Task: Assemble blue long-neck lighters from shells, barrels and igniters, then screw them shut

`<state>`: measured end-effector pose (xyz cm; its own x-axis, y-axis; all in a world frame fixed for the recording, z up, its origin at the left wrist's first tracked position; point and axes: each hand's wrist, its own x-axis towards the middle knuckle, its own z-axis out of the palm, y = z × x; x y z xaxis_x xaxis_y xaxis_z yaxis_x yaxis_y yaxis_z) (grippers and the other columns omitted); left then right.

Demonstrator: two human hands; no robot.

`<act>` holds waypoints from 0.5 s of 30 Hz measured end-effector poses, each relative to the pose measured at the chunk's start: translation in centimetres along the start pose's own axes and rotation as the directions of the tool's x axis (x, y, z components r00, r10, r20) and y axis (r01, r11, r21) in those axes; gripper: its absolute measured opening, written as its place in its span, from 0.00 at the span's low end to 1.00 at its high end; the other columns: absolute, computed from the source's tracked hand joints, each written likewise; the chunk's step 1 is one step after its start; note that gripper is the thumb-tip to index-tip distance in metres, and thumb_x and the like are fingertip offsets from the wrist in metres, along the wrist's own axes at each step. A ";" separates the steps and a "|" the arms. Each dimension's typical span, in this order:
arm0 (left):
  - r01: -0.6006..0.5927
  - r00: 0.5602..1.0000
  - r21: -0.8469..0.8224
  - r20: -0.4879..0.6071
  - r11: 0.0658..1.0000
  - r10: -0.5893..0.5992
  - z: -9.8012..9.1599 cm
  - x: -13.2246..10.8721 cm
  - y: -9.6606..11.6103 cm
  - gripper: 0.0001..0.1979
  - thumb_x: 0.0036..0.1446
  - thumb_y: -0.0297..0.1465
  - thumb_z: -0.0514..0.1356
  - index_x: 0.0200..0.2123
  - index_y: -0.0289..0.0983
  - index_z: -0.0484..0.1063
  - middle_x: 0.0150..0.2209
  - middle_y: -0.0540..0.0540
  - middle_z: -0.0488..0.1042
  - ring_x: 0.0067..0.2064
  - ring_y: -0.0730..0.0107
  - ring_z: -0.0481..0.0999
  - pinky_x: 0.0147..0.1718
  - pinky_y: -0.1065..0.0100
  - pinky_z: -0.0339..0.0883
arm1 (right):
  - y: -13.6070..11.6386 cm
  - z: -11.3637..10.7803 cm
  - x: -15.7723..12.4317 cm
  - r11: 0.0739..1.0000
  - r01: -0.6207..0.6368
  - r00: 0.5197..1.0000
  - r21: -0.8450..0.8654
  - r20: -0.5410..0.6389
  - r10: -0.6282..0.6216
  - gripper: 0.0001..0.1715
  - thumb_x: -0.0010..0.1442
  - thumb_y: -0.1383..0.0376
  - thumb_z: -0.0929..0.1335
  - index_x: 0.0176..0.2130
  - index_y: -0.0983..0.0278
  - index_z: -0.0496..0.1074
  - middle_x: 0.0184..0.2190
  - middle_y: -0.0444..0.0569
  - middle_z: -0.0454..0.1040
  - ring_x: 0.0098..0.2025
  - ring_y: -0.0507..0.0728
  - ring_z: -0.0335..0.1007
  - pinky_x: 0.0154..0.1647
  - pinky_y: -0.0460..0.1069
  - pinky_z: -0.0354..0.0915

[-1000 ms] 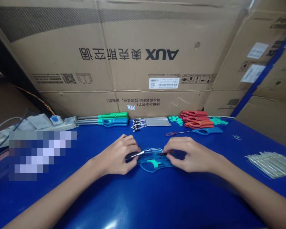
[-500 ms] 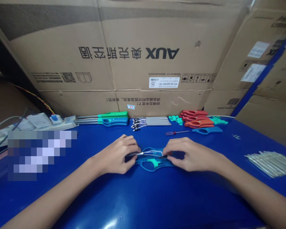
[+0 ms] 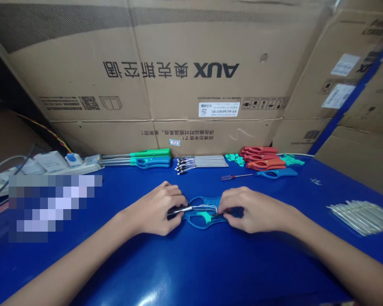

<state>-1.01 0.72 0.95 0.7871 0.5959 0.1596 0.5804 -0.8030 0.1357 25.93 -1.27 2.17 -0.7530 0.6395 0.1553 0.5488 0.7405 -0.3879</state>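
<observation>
My left hand [image 3: 166, 208] is closed around a metal lighter tube [image 3: 186, 208], held over the left end of an open blue lighter casing [image 3: 191, 222]. White wires [image 3: 207, 206] run from the tube toward my right hand [image 3: 247, 210]. Those fingers are pinched on a small dark part at the wires' end, probably the igniter and mostly hidden by the fingertips. The casing's two halves lie side by side on the blue table. A green trigger [image 3: 204, 216] sits in the nearer half, just left of my right fingertips.
Behind my hands lie assembled lighters [image 3: 153, 162], wired metal tubes [image 3: 210, 161], a screwdriver [image 3: 236, 177], green triggers [image 3: 235, 159] and red casings [image 3: 258, 156]. At right is a bundle of tubes [image 3: 362, 217]. A power strip [image 3: 86, 165] stands at left; cardboard [image 3: 178, 38] walls the back.
My right fingers have shifted slightly left and toward me with the dark part, nearer the green trigger. My left hand keeps its grip on the tube. The view has shifted slightly.
</observation>
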 end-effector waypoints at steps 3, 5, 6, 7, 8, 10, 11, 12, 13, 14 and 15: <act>-0.002 1.000 -0.008 0.011 1.000 0.002 0.0 0.0 -0.1 0.09 0.54 0.29 0.56 0.38 0.40 0.74 0.34 0.48 0.74 0.40 0.61 0.74 0.48 0.57 0.61 | -0.1 0.0 -0.1 1.000 0.008 1.000 -0.006 0.003 -0.008 0.13 0.54 0.75 0.66 0.36 0.64 0.78 0.34 0.48 0.78 0.35 0.54 0.73 0.39 0.48 0.67; -0.005 1.000 -0.011 0.018 1.000 0.005 0.0 0.0 -0.1 0.09 0.54 0.28 0.56 0.38 0.40 0.73 0.34 0.48 0.74 0.40 0.62 0.74 0.47 0.58 0.61 | -0.1 0.0 -0.1 1.000 0.005 1.000 -0.006 0.002 -0.005 0.13 0.54 0.75 0.66 0.37 0.64 0.78 0.34 0.48 0.78 0.36 0.54 0.73 0.40 0.48 0.66; -0.006 1.000 -0.011 0.022 1.000 0.006 0.0 0.0 -0.1 0.09 0.53 0.28 0.56 0.38 0.39 0.73 0.34 0.48 0.74 0.40 0.62 0.74 0.47 0.58 0.61 | -0.2 0.1 -0.1 1.000 0.002 1.000 -0.006 0.001 -0.002 0.13 0.54 0.75 0.66 0.37 0.64 0.78 0.34 0.48 0.78 0.36 0.54 0.73 0.40 0.48 0.66; -0.005 1.000 -0.012 0.026 1.000 0.006 -0.1 0.0 -0.1 0.09 0.53 0.28 0.56 0.38 0.39 0.73 0.34 0.48 0.74 0.40 0.62 0.74 0.47 0.58 0.61 | -0.2 0.1 -0.1 1.000 0.000 1.000 -0.005 0.001 0.000 0.13 0.54 0.74 0.66 0.37 0.64 0.78 0.34 0.48 0.78 0.36 0.54 0.72 0.40 0.48 0.66; -0.004 0.999 -0.013 0.032 1.000 0.005 -0.1 0.0 -0.1 0.09 0.54 0.29 0.56 0.39 0.39 0.73 0.35 0.48 0.74 0.40 0.61 0.74 0.47 0.58 0.61 | -0.2 0.1 -0.1 1.000 -0.002 1.000 -0.004 0.000 0.002 0.13 0.54 0.74 0.66 0.38 0.64 0.78 0.34 0.48 0.78 0.36 0.54 0.72 0.39 0.48 0.66; 0.002 0.999 -0.017 0.041 1.000 -0.001 -0.1 0.1 0.0 0.09 0.55 0.30 0.56 0.39 0.39 0.73 0.35 0.47 0.74 0.41 0.61 0.73 0.48 0.56 0.61 | -0.2 0.2 0.0 1.000 -0.003 1.000 -0.004 -0.004 0.003 0.13 0.54 0.74 0.66 0.38 0.64 0.77 0.34 0.48 0.77 0.36 0.54 0.72 0.38 0.47 0.65; 0.010 0.999 -0.020 0.044 1.000 -0.009 -0.1 0.1 0.1 0.09 0.55 0.32 0.57 0.40 0.39 0.73 0.36 0.47 0.74 0.41 0.60 0.73 0.49 0.55 0.60 | -0.2 0.2 0.0 1.000 -0.003 1.000 -0.006 -0.004 0.003 0.13 0.54 0.74 0.66 0.37 0.64 0.77 0.34 0.47 0.77 0.35 0.54 0.71 0.38 0.47 0.65; 0.018 0.999 -0.025 0.048 1.000 -0.017 -0.1 0.1 0.2 0.10 0.55 0.33 0.57 0.41 0.39 0.73 0.37 0.47 0.74 0.42 0.60 0.73 0.51 0.53 0.59 | -0.2 0.2 0.1 1.000 -0.005 1.000 -0.011 -0.004 0.005 0.13 0.54 0.74 0.66 0.37 0.64 0.77 0.33 0.47 0.77 0.35 0.53 0.71 0.37 0.46 0.64; 0.025 0.998 -0.031 0.053 0.999 -0.023 -0.1 0.1 0.3 0.11 0.55 0.35 0.58 0.41 0.39 0.73 0.37 0.47 0.73 0.43 0.59 0.73 0.52 0.51 0.58 | -0.1 0.2 0.1 1.000 -0.007 1.000 -0.015 -0.002 0.007 0.13 0.54 0.74 0.66 0.37 0.64 0.77 0.33 0.47 0.77 0.35 0.53 0.70 0.37 0.46 0.64; 0.030 0.998 -0.036 0.056 0.999 -0.028 -0.1 0.1 0.4 0.12 0.55 0.37 0.59 0.41 0.40 0.73 0.38 0.47 0.73 0.43 0.58 0.73 0.53 0.49 0.57 | -0.1 0.2 0.1 1.000 -0.007 1.000 -0.018 0.000 0.007 0.12 0.54 0.74 0.66 0.37 0.64 0.76 0.33 0.46 0.77 0.34 0.53 0.70 0.37 0.46 0.64; 0.033 0.998 -0.040 0.059 0.999 -0.031 0.0 0.1 0.5 0.12 0.55 0.37 0.59 0.42 0.40 0.73 0.38 0.47 0.73 0.44 0.58 0.73 0.54 0.48 0.56 | -0.1 0.2 0.0 1.000 -0.007 1.000 -0.019 0.003 0.007 0.12 0.53 0.74 0.66 0.37 0.64 0.76 0.32 0.46 0.76 0.34 0.53 0.70 0.37 0.46 0.63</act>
<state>-0.70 0.37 1.07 0.7797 0.6185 0.0976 0.5973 -0.7814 0.1804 25.74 -1.39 2.01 -0.7499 0.6443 0.1498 0.5611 0.7395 -0.3718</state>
